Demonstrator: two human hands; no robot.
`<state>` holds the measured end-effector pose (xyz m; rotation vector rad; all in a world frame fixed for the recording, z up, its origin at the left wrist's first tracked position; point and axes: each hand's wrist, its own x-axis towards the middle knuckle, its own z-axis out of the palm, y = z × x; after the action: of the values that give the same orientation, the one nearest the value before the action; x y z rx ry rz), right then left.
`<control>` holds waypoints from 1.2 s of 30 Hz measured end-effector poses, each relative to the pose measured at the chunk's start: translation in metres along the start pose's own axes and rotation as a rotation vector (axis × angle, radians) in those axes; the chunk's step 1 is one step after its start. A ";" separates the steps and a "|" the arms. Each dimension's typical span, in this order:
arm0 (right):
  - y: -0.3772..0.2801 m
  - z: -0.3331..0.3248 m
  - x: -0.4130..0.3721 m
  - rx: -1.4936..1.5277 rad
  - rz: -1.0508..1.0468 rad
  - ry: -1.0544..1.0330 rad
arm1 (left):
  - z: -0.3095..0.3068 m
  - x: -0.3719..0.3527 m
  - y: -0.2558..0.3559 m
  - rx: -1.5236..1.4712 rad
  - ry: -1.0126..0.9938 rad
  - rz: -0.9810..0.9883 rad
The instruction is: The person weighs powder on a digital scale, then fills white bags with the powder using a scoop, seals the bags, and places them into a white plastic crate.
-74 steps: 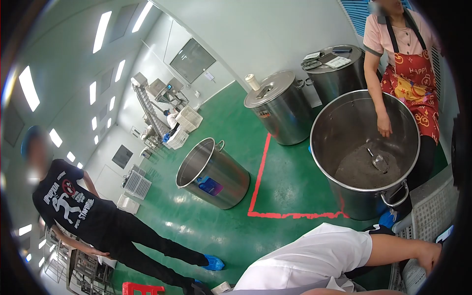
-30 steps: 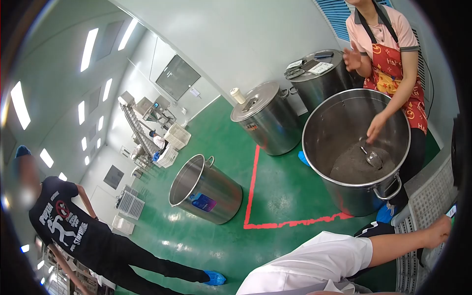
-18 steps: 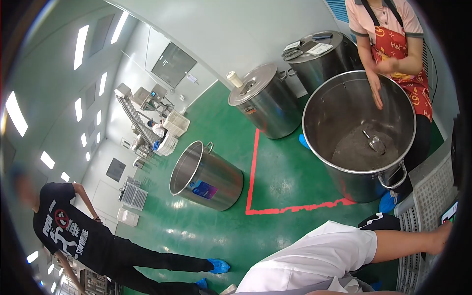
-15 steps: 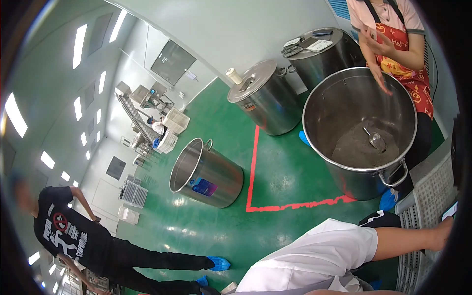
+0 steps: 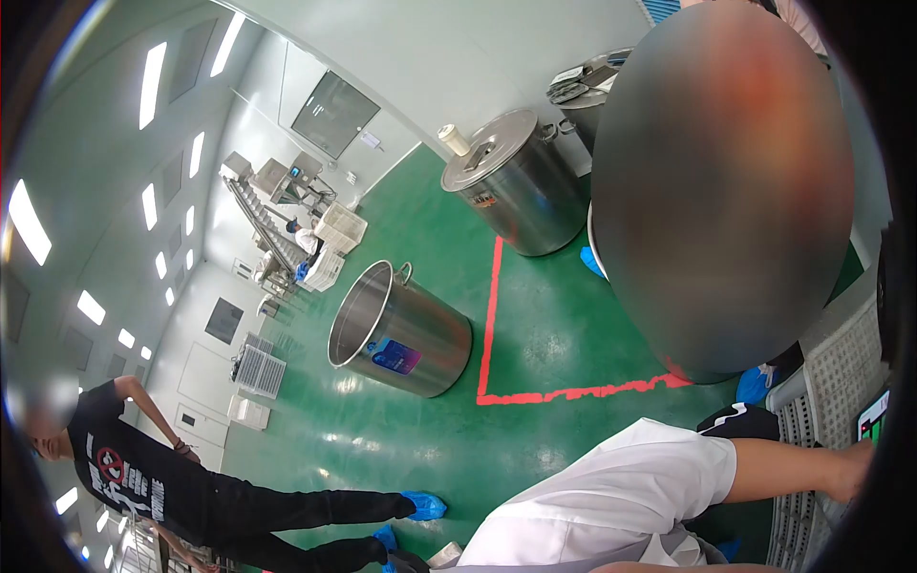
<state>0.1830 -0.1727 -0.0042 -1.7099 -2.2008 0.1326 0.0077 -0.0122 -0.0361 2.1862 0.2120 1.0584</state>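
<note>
Though a phone (image 5: 872, 418) shows just beside the right hand (image 5: 852, 472), I cannot tell its openness or what it grips

A steel pot (image 5: 401, 344) stands on green flooring (image 5: 411, 444).

Tilted sideways, the head view looks down across the green floor (image 5: 544, 329).

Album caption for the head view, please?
Bare hand beside a lit-screened phone, an open cylindrical silver metal drum standing on glossy green floor.
</note>
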 end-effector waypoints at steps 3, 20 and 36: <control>-0.065 -0.008 0.023 0.056 0.577 0.067 | 0.004 -0.001 -0.001 -0.007 -0.103 -0.016; -0.123 -0.040 0.018 0.036 -0.186 0.350 | -0.077 -0.003 0.041 -0.411 -0.050 -0.580; -0.134 -0.055 -0.019 0.294 0.031 0.716 | -0.050 0.012 0.045 -0.479 -0.166 -0.454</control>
<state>0.0821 -0.2341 0.0814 -1.3473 -1.5406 -0.1281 -0.0276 -0.0151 0.0215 1.6727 0.3230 0.5935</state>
